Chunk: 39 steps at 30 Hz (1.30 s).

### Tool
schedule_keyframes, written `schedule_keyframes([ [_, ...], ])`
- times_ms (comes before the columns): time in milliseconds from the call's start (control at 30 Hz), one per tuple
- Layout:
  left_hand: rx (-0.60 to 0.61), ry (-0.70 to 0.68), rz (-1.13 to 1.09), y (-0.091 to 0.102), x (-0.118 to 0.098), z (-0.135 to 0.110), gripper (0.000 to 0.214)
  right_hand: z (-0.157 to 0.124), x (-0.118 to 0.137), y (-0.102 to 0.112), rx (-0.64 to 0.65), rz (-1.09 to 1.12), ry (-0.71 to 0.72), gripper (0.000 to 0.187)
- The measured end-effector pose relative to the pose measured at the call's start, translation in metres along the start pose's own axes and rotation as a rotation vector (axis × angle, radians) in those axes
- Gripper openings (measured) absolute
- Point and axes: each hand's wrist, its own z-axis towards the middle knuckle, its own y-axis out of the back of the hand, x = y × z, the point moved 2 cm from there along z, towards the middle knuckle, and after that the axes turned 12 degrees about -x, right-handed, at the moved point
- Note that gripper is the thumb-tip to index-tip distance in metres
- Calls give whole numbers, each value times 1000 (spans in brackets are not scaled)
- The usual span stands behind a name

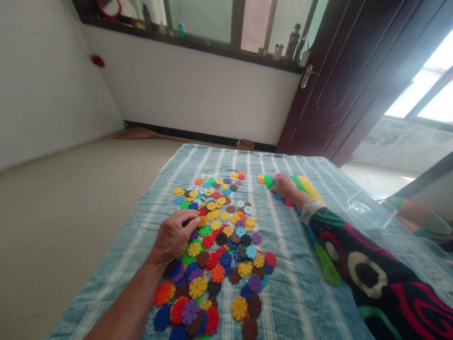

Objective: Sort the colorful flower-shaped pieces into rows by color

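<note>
A loose spread of notched plastic discs in many colours covers the middle of the striped cloth, many overlapping. At its left edge is my left hand, its fingers curled and the thumb drawn against them, tips close to a red disc. Whatever is between those fingertips is hidden. Farther right, my right hand reaches over discs laid in lines, its fingers bent down together beside a green disc. Its fingertips hide what they pinch. Yellow discs overlap in a row beyond this hand, and green discs lie below my sleeve.
The blue-striped cloth covers the table. Clear plastic boxes stand on the right, partly behind my right arm. A broom lies on the floor by the wall, and a dark red door stands at the back right.
</note>
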Motion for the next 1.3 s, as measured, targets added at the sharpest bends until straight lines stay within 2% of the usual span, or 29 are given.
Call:
schedule_keyframes([
  [100,-2,2,-1,0,0,0,26,0,3,1,18,-29,-2,7],
  [500,3,-6,14,0,0,0,29,2,11,5,67,-92,-10,23],
  [733,2,-5,9,-1,3,0,27,3,13,4,85,-67,45,44],
  [900,-4,-19,14,0,1,0,26,5,15,5,102,-54,103,34],
  [1300,-11,-28,5,-1,0,-1,25,5,9,-1,53,-35,109,29],
])
